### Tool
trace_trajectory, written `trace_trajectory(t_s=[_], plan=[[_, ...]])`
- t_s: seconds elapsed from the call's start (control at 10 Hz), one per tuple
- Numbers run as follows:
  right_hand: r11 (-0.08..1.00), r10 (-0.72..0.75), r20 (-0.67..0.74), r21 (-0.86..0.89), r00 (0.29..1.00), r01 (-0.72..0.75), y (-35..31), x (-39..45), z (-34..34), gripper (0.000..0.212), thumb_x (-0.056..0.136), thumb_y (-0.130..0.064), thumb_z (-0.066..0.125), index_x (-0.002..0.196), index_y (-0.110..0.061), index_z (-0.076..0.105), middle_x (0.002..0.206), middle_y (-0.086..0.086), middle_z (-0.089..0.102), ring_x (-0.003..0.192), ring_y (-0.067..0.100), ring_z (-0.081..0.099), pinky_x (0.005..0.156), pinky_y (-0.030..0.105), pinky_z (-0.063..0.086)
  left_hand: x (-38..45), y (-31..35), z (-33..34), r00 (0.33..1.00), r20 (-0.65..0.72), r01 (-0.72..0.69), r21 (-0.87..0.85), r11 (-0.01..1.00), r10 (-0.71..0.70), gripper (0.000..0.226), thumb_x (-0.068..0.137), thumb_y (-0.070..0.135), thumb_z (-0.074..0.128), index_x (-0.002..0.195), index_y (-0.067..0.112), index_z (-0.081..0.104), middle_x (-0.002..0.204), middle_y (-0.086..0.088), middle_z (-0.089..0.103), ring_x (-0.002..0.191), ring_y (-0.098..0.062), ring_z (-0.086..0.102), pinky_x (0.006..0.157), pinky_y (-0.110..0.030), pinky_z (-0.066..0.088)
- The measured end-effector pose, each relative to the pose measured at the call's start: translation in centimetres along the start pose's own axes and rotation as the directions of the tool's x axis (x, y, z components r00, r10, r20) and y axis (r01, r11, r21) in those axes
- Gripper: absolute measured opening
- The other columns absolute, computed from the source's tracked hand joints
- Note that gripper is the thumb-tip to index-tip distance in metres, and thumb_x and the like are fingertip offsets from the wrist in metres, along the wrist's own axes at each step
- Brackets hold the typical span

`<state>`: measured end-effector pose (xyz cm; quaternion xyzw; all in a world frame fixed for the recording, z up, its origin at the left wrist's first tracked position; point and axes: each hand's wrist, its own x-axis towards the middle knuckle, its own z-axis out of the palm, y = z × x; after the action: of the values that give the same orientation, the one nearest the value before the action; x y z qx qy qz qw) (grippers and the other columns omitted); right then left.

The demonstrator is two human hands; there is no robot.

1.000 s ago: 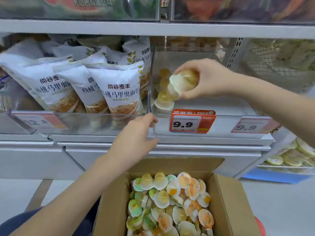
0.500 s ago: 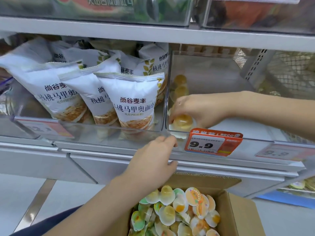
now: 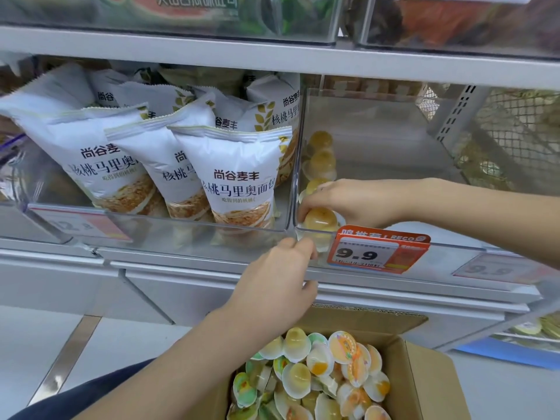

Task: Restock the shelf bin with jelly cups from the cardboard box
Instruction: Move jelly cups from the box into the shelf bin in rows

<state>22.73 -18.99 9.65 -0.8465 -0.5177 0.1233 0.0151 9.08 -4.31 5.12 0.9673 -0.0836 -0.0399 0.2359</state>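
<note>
right hand point(image 3: 348, 201) curls round cup point(image 3: 321, 218), seating it in row at bin point(image 3: 454, 253) front | left hand point(image 3: 281, 274) fingertips steady bin lip, holding nothing | box point(image 3: 430, 383) near

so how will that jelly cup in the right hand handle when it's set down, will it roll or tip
The jelly cup has a domed body and a wide flat rim, so on its rim it likely sits steady; on its side it may roll. Its glossy plastic looks slippery. The right hand lifts it with fingertips alone, so it is probably light.
</note>
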Motion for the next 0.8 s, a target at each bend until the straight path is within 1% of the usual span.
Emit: trace_trajectory(t_s=[0.1, 0.2, 0.3, 0.4, 0.5, 0.6, 0.7, 0.8], plan=[[0.999, -0.013, 0.028, 0.031, 1.0, 0.012, -0.3, -0.3, -0.4, 0.046, 0.083, -0.024, 0.071, 0.126, -0.018, 0.054, 0.119, -0.003, 0.059, 0.108, 0.012, 0.054, 0.092, 0.028, 0.044, -0.1, -0.1, 0.0, 1.0, 0.001, -0.007, 0.003, 1.0, 0.007, 0.029, 0.089, 0.027, 0.055, 0.116, 0.027, 0.045, 0.115, 0.005, 0.05, 0.105, -0.017, 0.055, 0.085, -0.039, 0.049], [0.997, 0.012, -0.056, 0.077, 0.998, -0.008, -0.2, -1.1, -1.3, 0.055, 0.078, -0.023, 0.076, 0.128, -0.017, 0.054, 0.118, -0.009, 0.057, 0.101, 0.003, 0.049, 0.09, 0.015, 0.039, -0.2, -0.2, 0.0, 1.0, 0.008, -0.015, 0.012, 1.0, 0.014, 0.032, 0.089, 0.027, 0.056, 0.119, 0.027, 0.044, 0.119, 0.006, 0.05, 0.109, -0.017, 0.054, 0.086, -0.039, 0.049], [0.99, 0.06, -0.233, 0.14, 0.971, -0.027, -0.7, -3.4, -3.3, 0.045, 0.076, -0.021, 0.079, 0.118, -0.017, 0.064, 0.108, -0.015, 0.059, 0.095, -0.002, 0.051, 0.084, 0.005, 0.041, -0.7, -0.3, 0.0, 1.0, 0.015, -0.028, 0.026, 0.999, 0.028, 0.037, 0.088, 0.025, 0.057, 0.122, 0.026, 0.043, 0.123, 0.007, 0.049, 0.109, -0.016, 0.053, 0.085, -0.039, 0.049], [0.966, 0.179, -0.404, 0.244, 0.897, -0.082, -2.2, -6.6, -4.2, 0.034, 0.077, -0.021, 0.077, 0.11, -0.02, 0.067, 0.103, -0.017, 0.063, 0.093, 0.001, 0.058, 0.083, 0.02, 0.049, -1.3, -0.3, 0.9, 1.0, 0.018, -0.017, 0.017, 1.0, 0.017, 0.035, 0.087, 0.023, 0.059, 0.118, 0.023, 0.042, 0.116, 0.005, 0.051, 0.101, -0.019, 0.056, 0.08, -0.04, 0.051], [0.932, 0.292, -0.555, 0.346, 0.779, -0.103, -5.5, -11.2, -2.5, 0.028, 0.078, -0.023, 0.076, 0.105, -0.02, 0.068, 0.102, -0.017, 0.065, 0.09, 0.004, 0.06, 0.083, 0.023, 0.05, -2.4, -0.3, 4.1, 0.996, 0.09, 0.0, -0.065, 0.998, 0.006, 0.034, 0.085, 0.022, 0.061, 0.114, 0.022, 0.044, 0.111, 0.004, 0.052, 0.095, -0.017, 0.057, 0.078, -0.039, 0.051], [0.927, 0.286, -0.571, 0.368, 0.77, -0.072, -9.3, -14.2, 2.7, 0.025, 0.077, -0.031, 0.073, 0.099, -0.021, 0.068, 0.096, -0.021, 0.063, 0.086, 0.001, 0.058, 0.077, 0.013, 0.045, -4.0, -1.4, 8.6, 0.978, 0.207, 0.02, -0.07, 0.997, -0.005, 0.045, 0.084, 0.019, 0.059, 0.124, 0.02, 0.038, 0.111, 0.001, 0.051, 0.093, -0.019, 0.056, 0.078, -0.039, 0.052], [0.796, 0.382, -0.435, 0.604, 0.815, -0.05, -11.2, -15.2, 8.5, 0.027, 0.076, -0.034, 0.074, 0.099, -0.022, 0.07, 0.094, -0.017, 0.067, 0.09, 0.005, 0.063, 0.077, 0.014, 0.049, -5.3, -3.0, 11.4, 0.951, 0.309, 0.041, -0.046, 0.998, -0.025, 0.047, 0.082, 0.018, 0.061, 0.124, 0.018, 0.038, 0.11, -0.003, 0.051, 0.091, -0.022, 0.056, 0.079, -0.042, 0.051], [0.585, 0.502, -0.088, 0.767, 0.86, -0.264, -12.0, -15.5, 18.5, 0.024, 0.076, -0.021, 0.079, 0.092, -0.033, 0.068, 0.087, -0.016, 0.067, 0.083, 0.007, 0.062, 0.076, 0.028, 0.053, -6.8, -5.3, 14.8, 0.919, 0.386, 0.067, 0.052, 0.996, -0.081, 0.044, 0.083, 0.014, 0.059, 0.123, 0.016, 0.041, 0.115, -0.007, 0.053, 0.097, -0.027, 0.057, 0.073, -0.037, 0.049]])
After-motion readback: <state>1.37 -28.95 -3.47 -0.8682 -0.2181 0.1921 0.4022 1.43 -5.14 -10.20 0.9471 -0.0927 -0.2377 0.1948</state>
